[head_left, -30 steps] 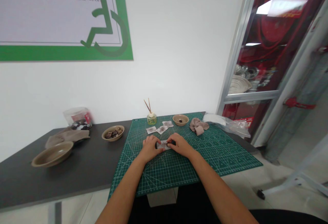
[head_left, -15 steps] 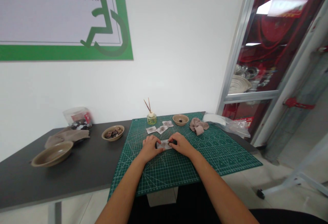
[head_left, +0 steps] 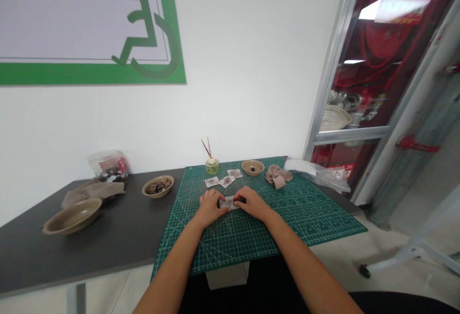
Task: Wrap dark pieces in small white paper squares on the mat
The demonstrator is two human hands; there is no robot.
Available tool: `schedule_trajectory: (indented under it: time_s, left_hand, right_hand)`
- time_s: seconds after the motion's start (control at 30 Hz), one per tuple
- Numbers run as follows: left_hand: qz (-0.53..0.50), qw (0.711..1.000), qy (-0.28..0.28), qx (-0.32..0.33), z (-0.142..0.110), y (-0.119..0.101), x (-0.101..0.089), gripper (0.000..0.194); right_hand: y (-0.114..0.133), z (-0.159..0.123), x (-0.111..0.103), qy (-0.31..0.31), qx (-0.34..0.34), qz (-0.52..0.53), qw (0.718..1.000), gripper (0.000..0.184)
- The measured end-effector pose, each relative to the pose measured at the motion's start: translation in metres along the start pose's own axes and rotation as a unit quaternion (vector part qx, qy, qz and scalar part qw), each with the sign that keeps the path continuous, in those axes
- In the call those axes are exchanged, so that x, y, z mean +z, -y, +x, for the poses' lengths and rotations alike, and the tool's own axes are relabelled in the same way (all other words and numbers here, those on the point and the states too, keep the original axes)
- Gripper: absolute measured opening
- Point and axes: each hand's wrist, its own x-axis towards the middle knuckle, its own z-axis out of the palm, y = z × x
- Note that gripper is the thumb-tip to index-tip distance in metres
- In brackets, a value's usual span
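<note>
On the green cutting mat (head_left: 287,218) my left hand (head_left: 209,206) and my right hand (head_left: 251,202) meet over a small white sachet (head_left: 229,203) with dark contents. Both hands pinch it, one at each end, fingers curled. Dark bits show beside the fingertips at both ends of the sachet; I cannot make out what they are. Three similar sachets (head_left: 225,180) lie flat just beyond my hands.
A reed diffuser (head_left: 212,164), a small bowl (head_left: 253,167) and a beige cloth (head_left: 277,176) stand at the mat's far edge, a plastic bag (head_left: 319,174) to the right. On the grey table (head_left: 118,237) left: a bowl of pieces (head_left: 158,186), a larger bowl (head_left: 73,215), a plastic jar (head_left: 108,165).
My hands stay on the sachet with only slight finger movement. The view has shifted a little.
</note>
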Motion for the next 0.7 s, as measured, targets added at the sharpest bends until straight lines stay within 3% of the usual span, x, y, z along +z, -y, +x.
schedule_trajectory:
  time_s: [0.7]
  left_hand:
    - [0.007, 1.0, 0.001, -0.001, 0.0007, 0.0, 0.0004, 0.024]
  right_hand:
    - [-0.0017, -0.0018, -0.003, 0.003, -0.022, -0.001, 1.0, 0.014]
